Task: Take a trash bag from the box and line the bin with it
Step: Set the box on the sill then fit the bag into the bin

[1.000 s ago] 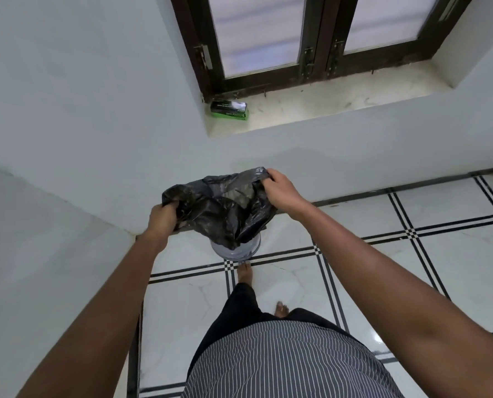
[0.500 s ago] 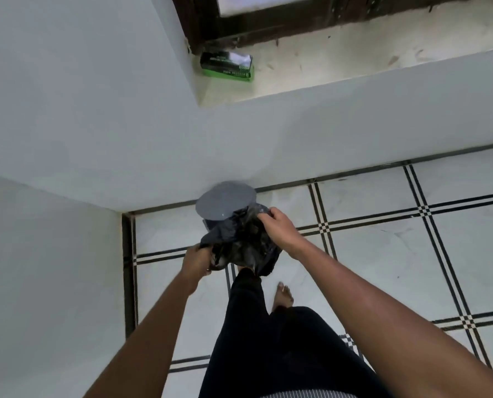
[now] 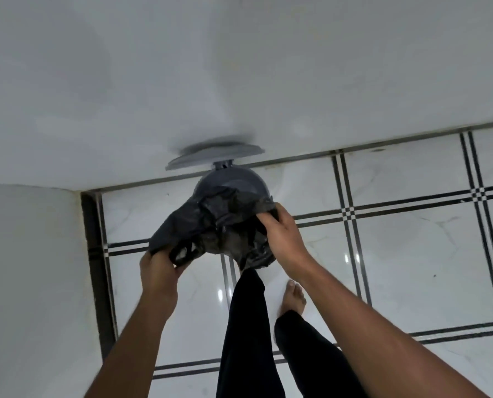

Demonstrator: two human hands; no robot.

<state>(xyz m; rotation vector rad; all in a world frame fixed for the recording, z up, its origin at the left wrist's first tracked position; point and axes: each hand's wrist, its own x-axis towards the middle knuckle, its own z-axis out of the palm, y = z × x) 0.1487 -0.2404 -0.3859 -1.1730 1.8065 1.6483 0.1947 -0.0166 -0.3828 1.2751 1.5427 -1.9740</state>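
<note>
A black trash bag [image 3: 211,225], crumpled and glossy, hangs spread at the centre of the frame, partly covering the mouth of the bin. The bin [image 3: 233,182] is grey and round, standing on the floor just above centre, close to the wall. Its flat round lid [image 3: 213,155] is tipped up behind it against the wall. The box is out of view.

Black trash bag [image 3: 216,225], grey bin [image 3: 233,179], white floor [image 3: 412,254] tiles with black double-line grid.
</note>
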